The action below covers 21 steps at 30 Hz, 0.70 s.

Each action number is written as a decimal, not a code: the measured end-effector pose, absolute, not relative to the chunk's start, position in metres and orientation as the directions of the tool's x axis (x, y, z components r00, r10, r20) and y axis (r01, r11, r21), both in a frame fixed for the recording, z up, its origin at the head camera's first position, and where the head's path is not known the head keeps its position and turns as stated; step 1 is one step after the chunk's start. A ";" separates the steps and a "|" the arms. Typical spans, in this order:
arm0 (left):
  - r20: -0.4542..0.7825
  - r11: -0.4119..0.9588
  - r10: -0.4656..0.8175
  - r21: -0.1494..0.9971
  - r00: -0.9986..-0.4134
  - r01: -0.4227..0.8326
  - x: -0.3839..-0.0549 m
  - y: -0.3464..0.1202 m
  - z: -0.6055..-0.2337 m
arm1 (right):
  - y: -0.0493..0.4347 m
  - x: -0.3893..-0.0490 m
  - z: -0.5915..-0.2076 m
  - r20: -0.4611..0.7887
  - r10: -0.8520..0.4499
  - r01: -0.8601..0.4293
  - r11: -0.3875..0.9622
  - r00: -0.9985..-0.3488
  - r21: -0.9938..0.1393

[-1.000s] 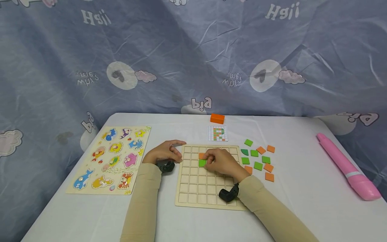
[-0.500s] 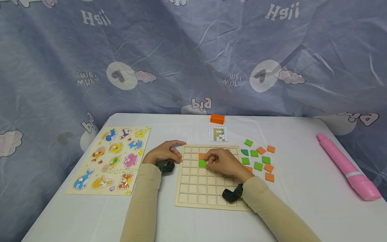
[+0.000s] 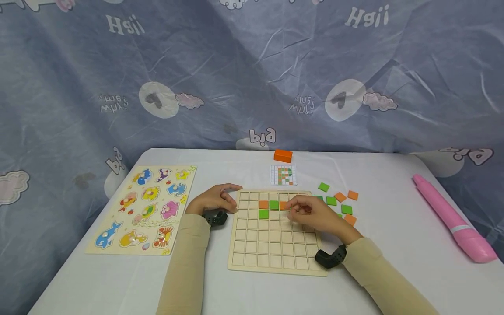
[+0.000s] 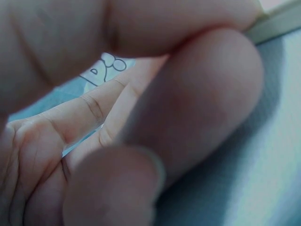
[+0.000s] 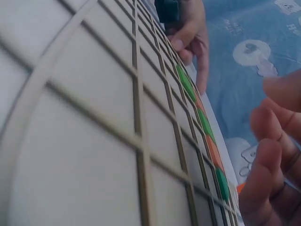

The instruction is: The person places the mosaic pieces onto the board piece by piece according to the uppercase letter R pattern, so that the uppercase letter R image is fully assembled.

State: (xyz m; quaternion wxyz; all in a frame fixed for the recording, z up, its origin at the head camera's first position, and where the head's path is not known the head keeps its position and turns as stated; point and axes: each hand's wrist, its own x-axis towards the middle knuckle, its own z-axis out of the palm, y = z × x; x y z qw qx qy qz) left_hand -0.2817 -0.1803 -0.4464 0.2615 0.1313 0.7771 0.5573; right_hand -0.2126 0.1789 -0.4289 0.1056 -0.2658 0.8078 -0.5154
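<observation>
A pale wooden grid board (image 3: 264,247) lies flat in front of me. My left hand (image 3: 214,199) rests at its upper left edge, index finger extended; in the left wrist view the fingers (image 4: 211,89) lie close by the board's edge. My right hand (image 3: 316,216) is over the upper right cells, its fingers loosely bent. A row of tiles runs orange (image 3: 263,204), green (image 3: 273,204), orange (image 3: 283,205), with another green tile (image 3: 263,214) below the first. In the right wrist view a dark green tile (image 5: 222,183) follows the row, and no tile shows between the fingers.
Loose green tiles (image 3: 331,201) and orange tiles (image 3: 352,195) lie right of the board. Behind it are a pattern card (image 3: 283,175) and an orange block (image 3: 283,155). An animal puzzle board (image 3: 138,210) lies left, a pink cylindrical object (image 3: 453,216) far right.
My right hand has moved right along the row, uncovering the green and orange tiles beside the first orange one and covering some loose tiles. My left hand stays put.
</observation>
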 end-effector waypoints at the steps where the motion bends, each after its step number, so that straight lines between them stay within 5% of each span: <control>1: -0.260 0.345 0.495 0.935 -0.829 -0.088 -0.281 -0.180 -0.446 | 0.184 -0.211 -0.428 0.108 -0.533 -0.321 0.327 -0.839 -0.889; 21: -0.256 0.334 0.501 0.938 -0.827 -0.088 -0.279 -0.179 -0.447 | 0.289 -0.172 -0.435 0.197 -0.435 -0.374 0.371 -0.879 -0.850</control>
